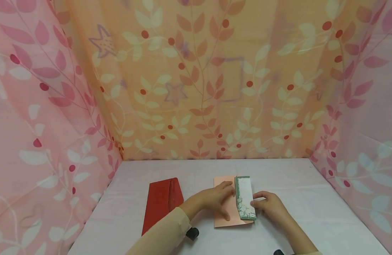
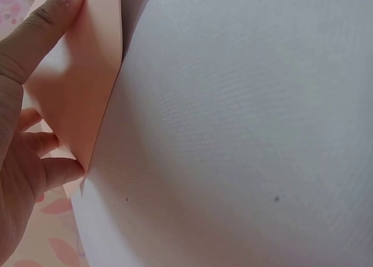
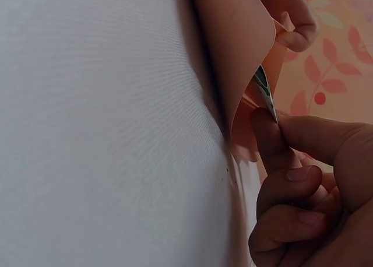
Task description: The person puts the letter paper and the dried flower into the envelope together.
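A peach envelope (image 1: 226, 209) lies on the table, its open side facing right. My left hand (image 1: 217, 199) grips it, thumb near the front and fingers toward the far part; the left wrist view shows the thumb (image 2: 44, 31) on the paper and fingertips at its edge. Partly inside the envelope's mouth is a white card with a green floral border (image 1: 246, 198). With thumb and forefinger my right hand (image 1: 270, 205) pinches the card's right edge. Seen from the right wrist, the card (image 3: 265, 86) sits edge-on between the envelope's parted layers.
A red envelope (image 1: 157, 202) lies to the left, partly behind my left forearm. The white-covered table (image 1: 279, 173) is bordered by leaf-patterned curtains (image 1: 199, 88) at the back and both sides.
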